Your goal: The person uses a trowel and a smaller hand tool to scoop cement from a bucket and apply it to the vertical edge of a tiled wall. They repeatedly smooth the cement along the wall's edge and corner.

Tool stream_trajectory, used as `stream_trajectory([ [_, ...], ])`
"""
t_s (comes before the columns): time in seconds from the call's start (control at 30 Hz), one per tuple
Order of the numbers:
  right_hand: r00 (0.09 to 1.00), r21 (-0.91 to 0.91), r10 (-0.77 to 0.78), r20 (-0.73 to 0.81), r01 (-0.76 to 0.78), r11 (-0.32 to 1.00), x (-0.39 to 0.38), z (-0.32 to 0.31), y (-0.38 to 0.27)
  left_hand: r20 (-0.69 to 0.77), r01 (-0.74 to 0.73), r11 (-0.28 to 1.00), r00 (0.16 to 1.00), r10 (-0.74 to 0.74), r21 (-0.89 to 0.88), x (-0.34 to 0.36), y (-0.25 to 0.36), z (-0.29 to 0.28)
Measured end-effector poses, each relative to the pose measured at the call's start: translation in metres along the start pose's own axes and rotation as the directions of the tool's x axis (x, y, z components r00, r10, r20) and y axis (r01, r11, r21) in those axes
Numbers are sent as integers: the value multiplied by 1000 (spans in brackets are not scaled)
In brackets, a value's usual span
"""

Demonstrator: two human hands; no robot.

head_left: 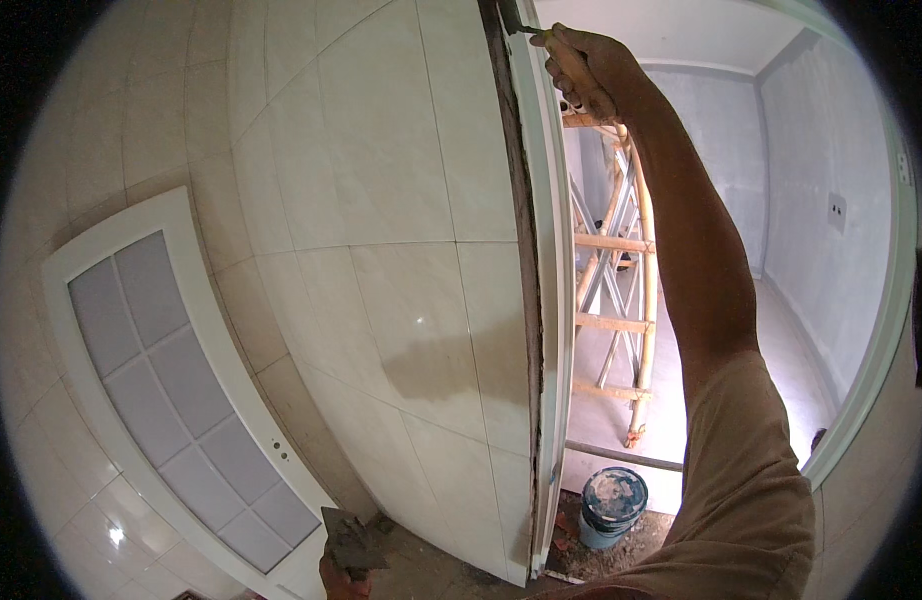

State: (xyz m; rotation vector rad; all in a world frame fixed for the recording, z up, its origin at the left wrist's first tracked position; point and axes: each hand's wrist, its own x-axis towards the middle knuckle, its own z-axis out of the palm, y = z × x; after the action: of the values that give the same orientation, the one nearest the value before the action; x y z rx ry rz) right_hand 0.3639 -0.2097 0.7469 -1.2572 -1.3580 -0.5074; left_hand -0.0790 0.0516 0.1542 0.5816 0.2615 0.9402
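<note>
Right arm (716, 260) is stretched way up and over toward the top of the doorway, bare up to a rolled or short brown sleeve (751, 440). The right hand (586, 72) has its fingers wrapped around the light-coloured handle of a thin-necked hand tool (512, 18); looks like a small trowel, but the blade runs off the top edge so I wouldn't swear to it. That tool is up at the dark gap (528, 260) that runs down between the edge of the tiled wall (381, 180) and the white door frame (557, 300).

Left hand (343, 582) is way down at the bottom edge, only partly in view, gripping a grey flat-bladed trowel (353, 540) with the blade sticking up. It's near the foot of the tiled wall, above a dirty brown floor (431, 570).

Around all that: a blue bucket (603, 537) with a pale, crusty top sits on the ground just inside the doorway side, below the frame. Behind it there's a wooden ladder (613, 323) standing in the next room, with grey metal struts crossing behind its rungs. Grey-white walls in there, and a socket plate (837, 211) on the right one. Over on the left, a white door leaf (193, 385) with frosted panes leans against more tiles, tilted. There's also a darker patch on the big tiles, roughly mid-wall.
</note>
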Motion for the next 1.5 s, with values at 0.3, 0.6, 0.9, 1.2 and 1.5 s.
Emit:
stream_trajectory([
  [0.3,995,-175,-94,38,99,980,-9,13,33,-86,-45,960,994,71,278,-19,5,14],
  [0.6,996,235,87,-7,-83,968,-89,29,12,104,-222,799,975,197,559,-8,-7,6],
  [0.9,995,230,86,44,-94,969,-78,27,37,-164,-19,986,985,47,166,6,-5,-22],
  [1.2,989,363,148,10,-141,921,-139,44,36,-240,-8,990,970,42,142,-2,2,-18],
  [1.5,968,338,251,-1,-236,911,-133,50,33,-245,-23,998,969,39,66,3,1,-34],
])
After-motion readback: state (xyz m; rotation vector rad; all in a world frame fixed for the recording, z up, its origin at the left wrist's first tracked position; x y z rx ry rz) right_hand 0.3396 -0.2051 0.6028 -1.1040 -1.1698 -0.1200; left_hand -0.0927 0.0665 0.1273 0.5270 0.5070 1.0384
